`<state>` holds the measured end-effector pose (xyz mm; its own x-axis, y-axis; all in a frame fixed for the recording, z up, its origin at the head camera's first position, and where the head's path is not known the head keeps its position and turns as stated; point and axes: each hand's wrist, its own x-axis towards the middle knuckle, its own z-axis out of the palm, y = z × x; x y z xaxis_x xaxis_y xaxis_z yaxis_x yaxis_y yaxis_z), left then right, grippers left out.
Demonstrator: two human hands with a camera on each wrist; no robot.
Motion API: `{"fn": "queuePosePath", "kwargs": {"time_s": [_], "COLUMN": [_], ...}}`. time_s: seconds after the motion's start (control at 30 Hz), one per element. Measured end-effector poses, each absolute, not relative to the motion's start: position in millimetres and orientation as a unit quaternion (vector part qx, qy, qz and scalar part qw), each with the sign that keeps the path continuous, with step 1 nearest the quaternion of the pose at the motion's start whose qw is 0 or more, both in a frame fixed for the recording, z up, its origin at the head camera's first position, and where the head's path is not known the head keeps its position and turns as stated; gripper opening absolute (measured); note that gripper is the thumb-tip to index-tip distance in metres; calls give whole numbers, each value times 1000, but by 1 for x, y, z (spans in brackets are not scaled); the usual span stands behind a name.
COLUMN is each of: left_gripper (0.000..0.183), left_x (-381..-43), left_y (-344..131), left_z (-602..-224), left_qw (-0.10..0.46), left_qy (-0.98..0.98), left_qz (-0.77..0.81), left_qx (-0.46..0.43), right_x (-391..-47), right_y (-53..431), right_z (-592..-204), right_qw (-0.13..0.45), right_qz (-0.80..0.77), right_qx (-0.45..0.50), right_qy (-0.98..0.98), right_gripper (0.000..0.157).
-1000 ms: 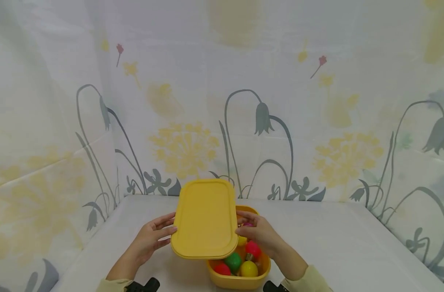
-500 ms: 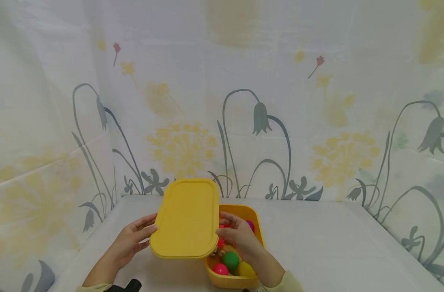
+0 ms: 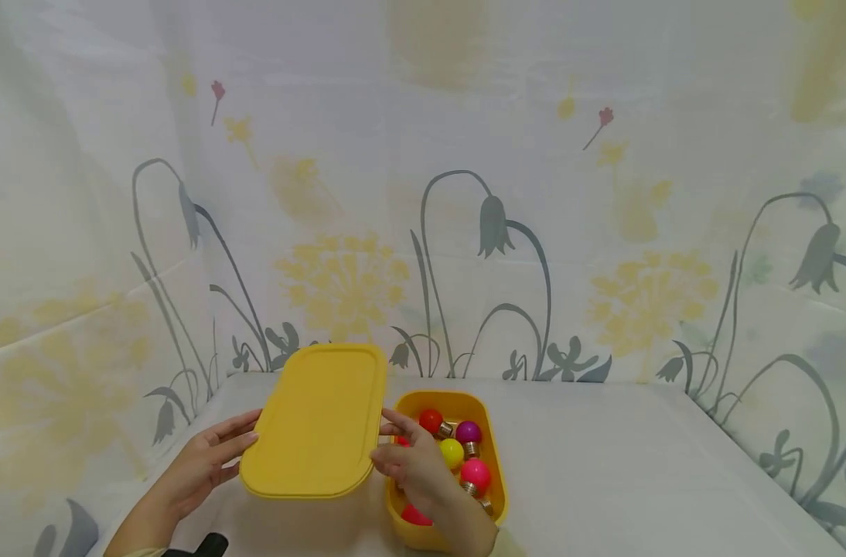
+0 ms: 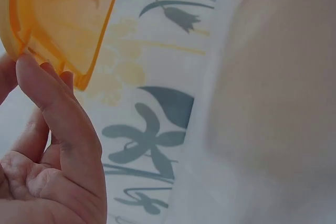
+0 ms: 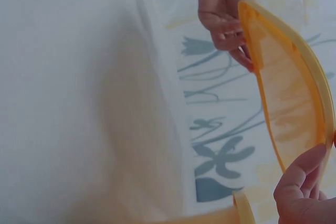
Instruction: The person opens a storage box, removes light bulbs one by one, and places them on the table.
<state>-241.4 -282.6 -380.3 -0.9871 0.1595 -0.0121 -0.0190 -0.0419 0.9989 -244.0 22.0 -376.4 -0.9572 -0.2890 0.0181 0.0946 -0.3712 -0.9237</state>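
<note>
A yellow rectangular lid point(image 3: 316, 422) with rounded corners is held up, tilted, between both hands in the head view. My left hand point(image 3: 207, 460) pinches its left edge, and my right hand point(image 3: 419, 468) pinches the right edge. The left wrist view shows the left fingertips point(image 4: 31, 74) at the lid's rim point(image 4: 100, 40). In the right wrist view the right thumb and fingers grip the rim near a corner. Right of the lid stands a yellow box point(image 3: 498, 495), uncovered, holding several coloured bulbs with metal screw bases, among them a purple bulb point(image 3: 468, 432) and a yellow bulb point(image 3: 452, 453). My right forearm hides part of the box.
A white table surface point(image 3: 604, 464) stretches to both sides of the box. Behind it hangs a pale curtain point(image 3: 520, 116) printed with grey and yellow flowers. A black wrist strap part point(image 3: 210, 545) shows at the lower left.
Both hands have carried the lid leftward, off from over the box, and it now leans more. More of the box and its bulbs shows.
</note>
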Motion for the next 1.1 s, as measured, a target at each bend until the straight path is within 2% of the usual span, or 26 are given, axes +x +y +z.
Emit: {"fn": "queuePosePath", "kwargs": {"time_s": [0.23, 0.5, 0.7, 0.83, 1.1], "left_gripper": [47, 21, 26, 20, 22], "left_x": [-241, -241, -240, -239, -239], "left_y": [-301, -317, -324, -332, -341], "left_z": [-380, -387, -396, -403, -417], "left_qw": [66, 70, 77, 92, 105], "left_qy": [694, 669, 663, 655, 636], "left_qz": [716, 740, 745, 750, 764], "left_qx": [40, 12, -12, -10, -20], "right_x": [-241, -236, -234, -233, -233], "right_y": [2, -22, -38, -48, -62], "right_z": [-381, -384, -397, -406, -422], "right_qw": [119, 129, 129, 127, 126], "right_qz": [-828, -830, -861, -871, -889], "right_qx": [-72, -12, 1, 14, 23], "right_qy": [543, 542, 492, 474, 440], "right_gripper": [58, 60, 63, 61, 62]}}
